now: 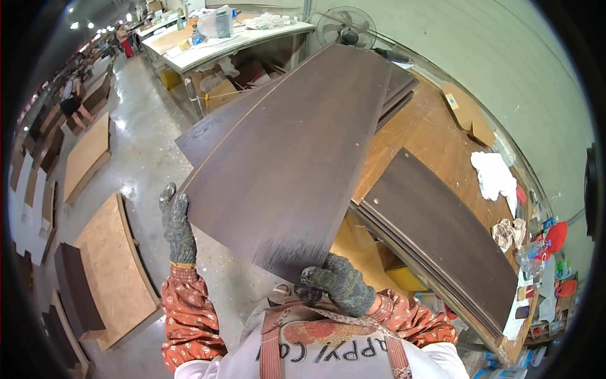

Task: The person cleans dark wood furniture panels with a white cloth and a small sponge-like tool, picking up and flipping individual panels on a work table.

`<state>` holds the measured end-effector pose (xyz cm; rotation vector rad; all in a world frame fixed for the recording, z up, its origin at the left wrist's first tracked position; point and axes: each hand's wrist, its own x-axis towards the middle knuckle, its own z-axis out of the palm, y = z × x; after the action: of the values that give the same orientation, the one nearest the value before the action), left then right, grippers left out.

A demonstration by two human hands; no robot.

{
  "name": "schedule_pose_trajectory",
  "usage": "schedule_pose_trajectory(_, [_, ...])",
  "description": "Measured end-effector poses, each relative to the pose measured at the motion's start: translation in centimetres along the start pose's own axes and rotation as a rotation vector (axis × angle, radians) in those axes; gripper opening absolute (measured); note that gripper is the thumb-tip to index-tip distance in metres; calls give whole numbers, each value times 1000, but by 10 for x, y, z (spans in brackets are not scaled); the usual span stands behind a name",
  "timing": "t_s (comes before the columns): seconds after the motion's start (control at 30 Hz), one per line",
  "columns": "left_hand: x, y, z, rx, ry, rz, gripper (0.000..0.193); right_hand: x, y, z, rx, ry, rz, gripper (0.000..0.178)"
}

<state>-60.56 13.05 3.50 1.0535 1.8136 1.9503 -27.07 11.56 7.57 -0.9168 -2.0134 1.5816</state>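
Observation:
A large dark brown wooden panel [284,151] slants away from me, its far end over the workbench. My left hand [179,224], in a grey knit glove, holds its left near corner, fingers pointing up along the edge. Lower down, at the near corner by my apron, my right hand [342,285] in a matching glove is closed round the edge. Some of its fingers are hidden under the panel. Another dark panel [218,123] shows beneath the left edge. On the bench to the right lies a stack of similar dark panels [442,221].
The wooden workbench [410,129] carries a cardboard piece [468,114], white cloth [492,177] and clutter at its right end. A fan [346,28] stands behind. A cluttered white-topped table [221,41] is far left. Boards [117,271] lie along the left floor; a person [74,101] is beyond.

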Motion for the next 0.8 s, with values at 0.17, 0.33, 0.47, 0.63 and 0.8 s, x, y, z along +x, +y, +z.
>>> schedule_pose_trajectory(0.17, [51, -14, 24, -111, -37, 13, 57, 33, 16, 2, -497, 154, -534, 25])
schedule_pose_trajectory(0.33, [94, -32, 42, -97, -93, 28, 57, 59, -20, -7, 260, 29, 284, 25])
schedule_pose_trajectory(0.47, [126, -43, 58, -19, -102, 136, 54, 80, -19, -17, -624, 95, -296, 26])
schedule_pose_trajectory(0.63, [154, -68, 47, 216, -152, 338, 34, 96, -32, -24, -818, -40, -258, 29])
schedule_pose_trajectory(0.8, [159, -49, 48, -51, -5, 112, 26, 122, -48, -22, -846, -195, -257, 21])
